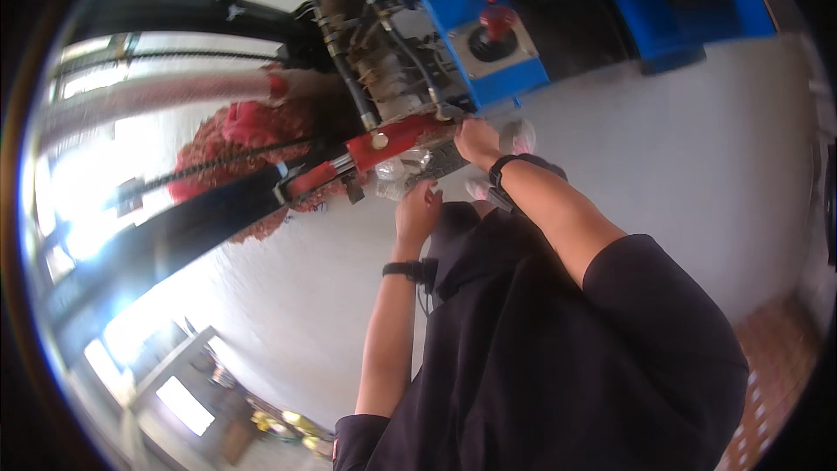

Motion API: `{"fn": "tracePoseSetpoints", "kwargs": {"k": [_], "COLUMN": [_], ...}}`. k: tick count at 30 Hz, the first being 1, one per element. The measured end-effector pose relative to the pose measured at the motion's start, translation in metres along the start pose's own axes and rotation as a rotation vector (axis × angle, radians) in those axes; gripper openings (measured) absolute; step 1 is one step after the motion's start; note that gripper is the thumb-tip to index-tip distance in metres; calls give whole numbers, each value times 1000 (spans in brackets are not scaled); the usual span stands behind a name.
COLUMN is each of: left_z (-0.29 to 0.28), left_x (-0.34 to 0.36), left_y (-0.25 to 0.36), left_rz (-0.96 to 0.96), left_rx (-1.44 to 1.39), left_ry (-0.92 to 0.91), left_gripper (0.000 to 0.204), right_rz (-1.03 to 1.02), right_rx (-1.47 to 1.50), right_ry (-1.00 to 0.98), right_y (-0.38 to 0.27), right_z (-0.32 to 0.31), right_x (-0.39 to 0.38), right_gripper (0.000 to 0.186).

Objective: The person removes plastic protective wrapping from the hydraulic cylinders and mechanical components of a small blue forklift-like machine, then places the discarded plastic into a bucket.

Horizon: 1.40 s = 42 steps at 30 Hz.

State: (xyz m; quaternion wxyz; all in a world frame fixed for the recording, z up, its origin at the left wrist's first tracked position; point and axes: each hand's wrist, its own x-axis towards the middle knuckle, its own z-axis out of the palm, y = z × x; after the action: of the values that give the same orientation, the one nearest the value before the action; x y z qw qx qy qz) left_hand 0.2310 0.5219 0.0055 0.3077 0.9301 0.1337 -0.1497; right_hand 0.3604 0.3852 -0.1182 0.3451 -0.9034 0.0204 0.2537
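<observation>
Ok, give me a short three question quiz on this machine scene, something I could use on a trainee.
1. True or false: the right hand rests at the end of the red bar on the machine.
2. Which colour is the control box with the red knob? A green, B blue, C yellow.
3. What does the left hand wear at the wrist?

Key
1. True; the hand touches the bar's end beside the black hoses.
2. B, blue.
3. A black band; the hand itself is below the bar, and what it grips cannot be made out.
</observation>
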Motion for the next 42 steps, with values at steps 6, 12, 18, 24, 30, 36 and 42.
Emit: {"fn": "tracePoseSetpoints", "kwargs": {"k": [6,12,18,24,30,36,42], "left_z": [3,31,58,62,58,65,77], "left_x": [77,111,148,149,167,154,139], "left_y": [27,7,-25,-9,-47,-39,-49], "left_rz": [377,434,37,-345,-423,-494,-211], "left_rx": [229,110,-198,-691,-851,-803,-778], "left_ry": [-19,8,-261,-434,-599,-493,-298], "left_gripper": [17,26,34,17,28,22,39], "right_rz": [7,-12,-36,23,20,76,69], "right_rx": [96,287,347,384,300,229,197], "right_ry": [88,252,442,486,480,394,294], "right_y": [5,-3,-16,-20,-29,-30,-41], "right_z": [-7,21,51,64,68,64,47], "right_x": [-25,-50,-65,-69,-77,-83,-89], "right_gripper": [25,22,22,22,24,24,27]}}
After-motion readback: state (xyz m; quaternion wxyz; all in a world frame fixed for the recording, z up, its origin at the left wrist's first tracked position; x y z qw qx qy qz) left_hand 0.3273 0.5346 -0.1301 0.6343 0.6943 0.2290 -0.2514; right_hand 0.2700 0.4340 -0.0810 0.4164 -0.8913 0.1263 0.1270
